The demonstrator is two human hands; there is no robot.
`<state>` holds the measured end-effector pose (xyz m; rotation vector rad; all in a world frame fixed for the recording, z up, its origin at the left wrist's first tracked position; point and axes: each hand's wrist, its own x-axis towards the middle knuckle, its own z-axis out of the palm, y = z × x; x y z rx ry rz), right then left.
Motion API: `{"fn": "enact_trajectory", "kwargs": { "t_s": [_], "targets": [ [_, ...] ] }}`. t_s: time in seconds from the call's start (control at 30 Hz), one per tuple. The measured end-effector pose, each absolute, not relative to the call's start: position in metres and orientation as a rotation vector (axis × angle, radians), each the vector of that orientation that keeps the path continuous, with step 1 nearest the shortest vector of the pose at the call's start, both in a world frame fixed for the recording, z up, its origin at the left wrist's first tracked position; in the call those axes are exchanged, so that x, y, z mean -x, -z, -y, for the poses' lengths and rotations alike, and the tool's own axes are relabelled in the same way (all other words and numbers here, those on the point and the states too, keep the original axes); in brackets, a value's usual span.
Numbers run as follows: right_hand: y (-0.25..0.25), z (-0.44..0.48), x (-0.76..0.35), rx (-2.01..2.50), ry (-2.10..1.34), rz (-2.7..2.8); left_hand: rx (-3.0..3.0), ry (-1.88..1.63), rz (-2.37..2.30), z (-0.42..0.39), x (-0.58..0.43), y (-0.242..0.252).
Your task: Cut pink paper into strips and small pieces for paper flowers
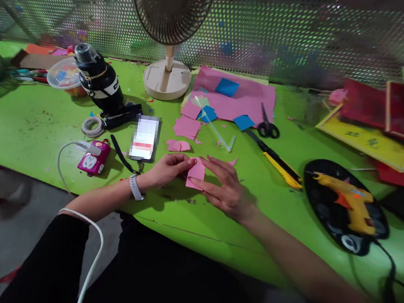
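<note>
"Pink paper [196,173], one small piece: where is it?"

"Just above the green table [164,216], near its front edge, between two hands. It looks like a small upright rectangle from here."

"How are the hands gripping it?"

"The left hand [168,171] pinches the upper left edge, thumb on top. The right hand [225,190] has its fingers closed on the right side, some at the top corner and others across the lower part. One watch [135,187] is on the left wrist."

"What lies behind the hands?"

"Two small piles of cut pink pieces: a squarish pile [187,127] and, nearer, a rounded pile [178,145]. How many layers each has, I can't fairly say; the edges blur together. Past them are one large pink sheet [253,96] and three blue squares [227,87]: one on the sheet, two around its near edge."

"And tools?"

"One pair of scissors [268,129], one knife [282,170] with a yellow handle, and one yellow glue gun [359,205] on one black tray [322,205], all to the right."

"To the left?"

"One phone [145,137], one tape roll [86,126], one pink socket [93,160] with a white plug in it, and one black bottle [98,77]. One fan [170,20] stands at the back."
</note>
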<state>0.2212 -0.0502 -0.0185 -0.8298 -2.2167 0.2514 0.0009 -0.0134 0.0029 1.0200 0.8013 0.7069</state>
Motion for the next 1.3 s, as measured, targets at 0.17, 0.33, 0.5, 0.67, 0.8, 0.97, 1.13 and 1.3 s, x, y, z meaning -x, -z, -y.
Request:
{"fn": "enact_trajectory", "kwargs": {
  "t_s": [0.17, 0.33, 0.5, 0.67, 0.8, 0.97, 1.13, 1.3],
  "targets": [
    [0.015, 0.055, -0.216, 0.967, -0.331, 2.064, -1.071, -0.642, -0.725, 0.015, -0.001, -0.001],
    [0.004, 0.059, -0.206, 1.027, -0.560, 1.810, -1.083, -0.583, -0.674, 0.018, 0.000, -0.001],
    [0.000, 0.061, -0.199, 1.116, -0.987, 1.502, -1.242, -0.568, -0.640, 0.021, 0.004, -0.008],
    [0.002, 0.060, -0.198, 1.114, -1.059, 1.442, -1.258, -0.542, -0.590, 0.022, 0.008, -0.012],
    [0.001, 0.061, -0.198, 1.154, -1.048, 1.433, -1.296, -0.556, -0.618, 0.024, 0.004, -0.009],
    [0.000, 0.061, -0.196, 1.140, -1.102, 1.420, -1.291, -0.581, -0.666, 0.025, -0.001, -0.007],
    [0.003, 0.062, -0.196, 1.143, -1.079, 1.410, -1.320, -0.574, -0.675, 0.025, 0.000, -0.006],
    [0.008, 0.061, -0.197, 1.145, -1.075, 1.423, -1.276, -0.578, -0.691, 0.027, -0.001, -0.002]
  ]
}}
